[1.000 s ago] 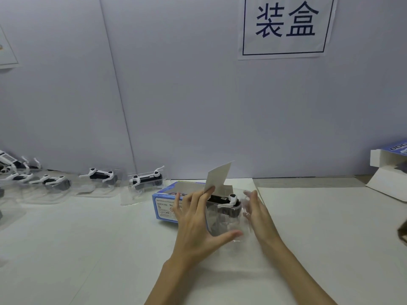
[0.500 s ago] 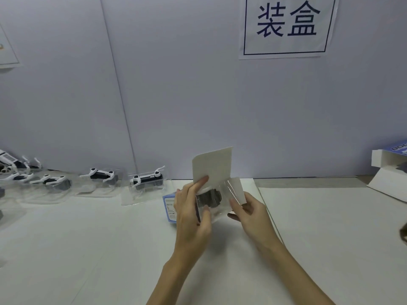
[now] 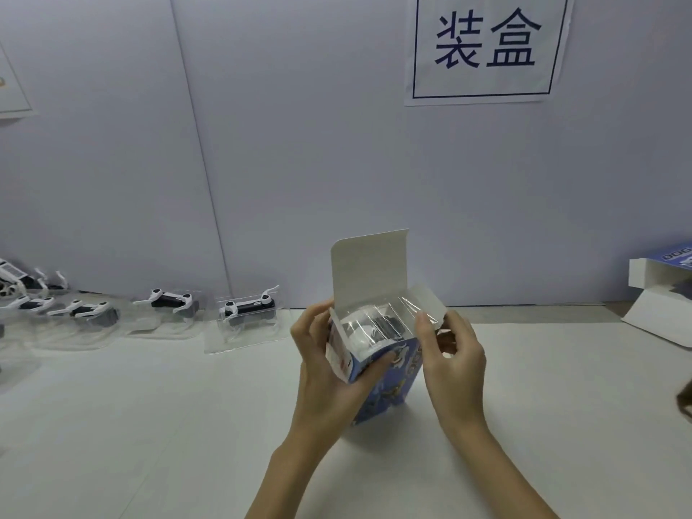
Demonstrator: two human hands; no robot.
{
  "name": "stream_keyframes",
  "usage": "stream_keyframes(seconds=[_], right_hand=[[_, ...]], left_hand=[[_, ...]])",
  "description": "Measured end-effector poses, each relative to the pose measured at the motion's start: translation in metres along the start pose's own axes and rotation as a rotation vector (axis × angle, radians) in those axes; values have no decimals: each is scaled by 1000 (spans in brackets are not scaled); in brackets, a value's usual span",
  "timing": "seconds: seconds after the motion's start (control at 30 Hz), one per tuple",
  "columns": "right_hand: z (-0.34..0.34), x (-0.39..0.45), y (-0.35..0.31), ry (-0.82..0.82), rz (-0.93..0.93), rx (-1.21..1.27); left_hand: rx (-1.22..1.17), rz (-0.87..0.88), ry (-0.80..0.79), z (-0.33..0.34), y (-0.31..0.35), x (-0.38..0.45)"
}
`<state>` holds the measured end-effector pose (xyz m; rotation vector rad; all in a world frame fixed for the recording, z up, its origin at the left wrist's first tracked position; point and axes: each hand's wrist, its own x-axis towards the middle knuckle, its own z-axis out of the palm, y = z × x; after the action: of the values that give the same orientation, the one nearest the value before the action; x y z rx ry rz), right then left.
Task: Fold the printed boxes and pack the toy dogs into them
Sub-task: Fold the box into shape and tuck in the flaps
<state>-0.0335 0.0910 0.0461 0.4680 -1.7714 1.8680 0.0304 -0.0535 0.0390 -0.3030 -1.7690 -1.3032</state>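
Observation:
A blue printed box is held upright above the table, its white top lid standing open. My left hand grips the box's left side, thumb across the blue front. My right hand pinches the small white side flap at the box's top right corner. Inside the open top a toy dog in clear plastic packaging shows, black and white. More toy dogs in clear trays lie along the wall at the left, the nearest just left of my left hand.
A second printed box, open and white inside, lies at the far right edge of the white table. A grey wall with a sign of two characters stands right behind. Something dark shows at the right frame edge.
The box lay flat on the table with the packed dog going in; now both hands have raised it upright, the dog sits inside and the lid stands open on top.

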Motion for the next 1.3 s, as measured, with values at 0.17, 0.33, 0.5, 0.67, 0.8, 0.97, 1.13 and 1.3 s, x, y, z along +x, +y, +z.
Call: stream_keyframes(seconds=[0.17, 0.33, 0.5, 0.67, 0.8, 0.97, 1.13, 1.3], right_hand=[[6, -8, -10, -118, 10, 78], [4, -9, -16, -283, 65, 188], [-2, -5, -15, -327, 114, 261], [-8, 1, -12, -276, 74, 156], [-6, 9, -8, -226, 65, 114], [-2, 9, -9, -195, 88, 277], [-4, 9, -11, -234, 54, 328], [-6, 8, -1, -216, 70, 376]], left_hand=[[-271, -190, 12, -6, 10, 3], [-235, -254, -11, -7, 5, 3], [-204, -274, -63, -7, 4, 3], [-48, -172, -89, -3, 5, 4], [-16, -135, -43, 1, 8, 8], [-118, -212, -11, -2, 11, 10], [-227, -252, -5, -1, 17, 8], [-183, -217, -43, -6, 17, 9]])
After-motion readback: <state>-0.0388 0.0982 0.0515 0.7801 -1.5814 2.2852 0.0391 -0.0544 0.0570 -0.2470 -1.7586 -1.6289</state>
